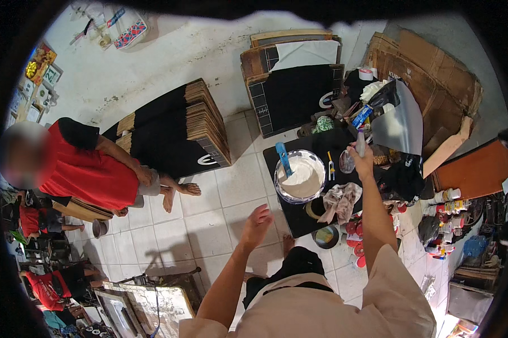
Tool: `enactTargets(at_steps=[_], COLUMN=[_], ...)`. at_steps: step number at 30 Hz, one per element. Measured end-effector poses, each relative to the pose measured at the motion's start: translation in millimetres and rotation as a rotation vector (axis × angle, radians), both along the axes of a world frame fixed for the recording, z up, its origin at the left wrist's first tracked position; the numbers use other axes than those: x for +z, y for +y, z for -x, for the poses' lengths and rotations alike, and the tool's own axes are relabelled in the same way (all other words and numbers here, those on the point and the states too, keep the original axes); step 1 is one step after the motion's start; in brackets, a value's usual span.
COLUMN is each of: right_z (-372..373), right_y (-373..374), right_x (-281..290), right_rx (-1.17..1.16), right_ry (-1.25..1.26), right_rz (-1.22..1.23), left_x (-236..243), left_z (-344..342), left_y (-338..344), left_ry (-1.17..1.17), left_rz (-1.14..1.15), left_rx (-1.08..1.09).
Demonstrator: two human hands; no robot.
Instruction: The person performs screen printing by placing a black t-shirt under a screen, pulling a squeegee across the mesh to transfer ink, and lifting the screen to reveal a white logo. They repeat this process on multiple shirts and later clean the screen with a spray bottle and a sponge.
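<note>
Okay, right of the tub (292, 200) I see the right hand (364, 162) gripping a pale slim object (360, 143), probably light, smooth, best held low; left hand (257, 226), tub's left, loosely open, empty.

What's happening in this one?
The right hand grips a pale object above the black table. The left hand appears empty, over the floor tiles. A bowl of white paste with a blue tool sits on the table. A person in red sits further left.
</note>
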State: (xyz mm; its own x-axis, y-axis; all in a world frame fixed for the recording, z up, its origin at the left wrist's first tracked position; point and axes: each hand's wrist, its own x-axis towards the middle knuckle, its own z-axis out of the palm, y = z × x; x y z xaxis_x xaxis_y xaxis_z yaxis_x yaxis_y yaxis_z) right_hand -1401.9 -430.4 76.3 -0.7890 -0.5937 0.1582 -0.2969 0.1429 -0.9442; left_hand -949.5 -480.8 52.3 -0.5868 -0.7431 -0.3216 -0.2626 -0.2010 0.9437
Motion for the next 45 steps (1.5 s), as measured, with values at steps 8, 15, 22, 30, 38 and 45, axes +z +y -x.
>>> enactTargets(at_steps=[8,15,22,30,38,45], right_z=[-5,-27,-62,-76,-251,-486], right_y=[26,94,21,-35,-84,-112], right_x=[-25,-25,-42,-22,64,90], right_rx=[0.080,-0.212,0.688,0.733,1.103,1.463], right_ry=[-0.089,0.016,-0.190,-0.472,-0.327,-0.316], right_rz=[0.018,-0.407,-0.229,-0.476,-0.351,-0.491], left_x=[0,8,-27,-110,-14,66], left_z=[89,99,118,108,-26,-245], left_y=[-10,-15,-15,6,60,89], left_ry=[0.040,-0.072,-0.081,-0.060,0.647,0.812], left_rz=[-0.406,-0.514,-0.199,-0.094,-0.462,-0.356], left_rx=[0.308,0.410,0.423,0.243,0.680,1.070])
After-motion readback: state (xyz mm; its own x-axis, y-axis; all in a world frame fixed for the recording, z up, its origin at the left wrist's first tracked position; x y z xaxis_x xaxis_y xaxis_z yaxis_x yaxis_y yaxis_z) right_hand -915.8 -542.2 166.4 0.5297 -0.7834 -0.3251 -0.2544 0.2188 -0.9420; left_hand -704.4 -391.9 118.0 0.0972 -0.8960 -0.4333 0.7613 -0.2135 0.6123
